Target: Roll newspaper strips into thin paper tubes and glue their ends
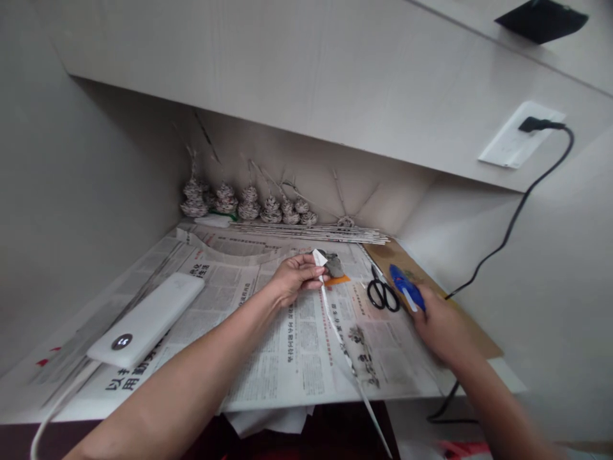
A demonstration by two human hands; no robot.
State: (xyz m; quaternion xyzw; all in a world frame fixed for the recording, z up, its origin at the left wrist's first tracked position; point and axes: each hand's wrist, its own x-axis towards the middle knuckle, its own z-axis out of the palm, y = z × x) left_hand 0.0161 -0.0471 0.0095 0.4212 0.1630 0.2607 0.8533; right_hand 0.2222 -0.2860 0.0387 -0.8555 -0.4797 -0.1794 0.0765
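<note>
Between the thumb and fingers of my left hand is a rolled paper strip, its pointed white end sticking up and its long tail hanging past the table's front edge. My right hand is closed around a blue hot glue gun over the right side of the table. Black-handled scissors lie on the newspaper between my hands, closer to the right one. Just beyond my left fingertips is a small grey object with an orange piece beside it; the grey object is partly covered.
Newspaper covers the table. Several woven paper gourds stand along the back wall, behind a bundle of thin paper rods. A white power bank lies at left. A brown board and a black cord are at right.
</note>
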